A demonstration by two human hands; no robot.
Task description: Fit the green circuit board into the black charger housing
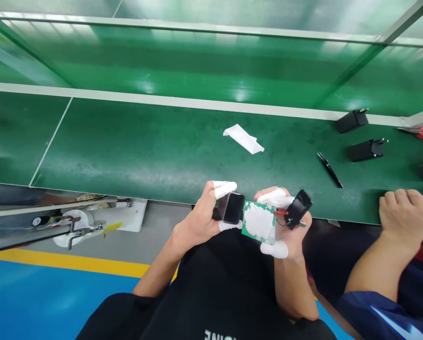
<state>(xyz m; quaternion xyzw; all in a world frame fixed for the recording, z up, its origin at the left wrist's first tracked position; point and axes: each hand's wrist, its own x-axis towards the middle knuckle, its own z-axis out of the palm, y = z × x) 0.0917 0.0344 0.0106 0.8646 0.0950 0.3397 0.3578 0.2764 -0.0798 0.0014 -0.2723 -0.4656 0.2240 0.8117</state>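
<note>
My left hand (pixel 211 212), white finger cots on its fingertips, grips a black box-shaped housing (pixel 233 208) whose open end faces right. Between thumb and fingers of my right hand (pixel 292 236) sits a green circuit board (pixel 258 221), most of its face covered by a white pad or coating. Its left edge is close against the housing; whether it enters the opening I cannot tell. Red and dark wires run from the board to a black plug part with metal pins (pixel 298 209), which rests over my right fingers. White cots also cover several right fingertips.
A folded white paper (pixel 244 139) and a black pen (pixel 329 169) lie on the green bench (pixel 144 146). Two black adapters (pixel 352 121) (pixel 366 150) and red-handled pliers (pixel 422 132) are at right. A co-worker's fist (pixel 408 212) rests at the bench edge.
</note>
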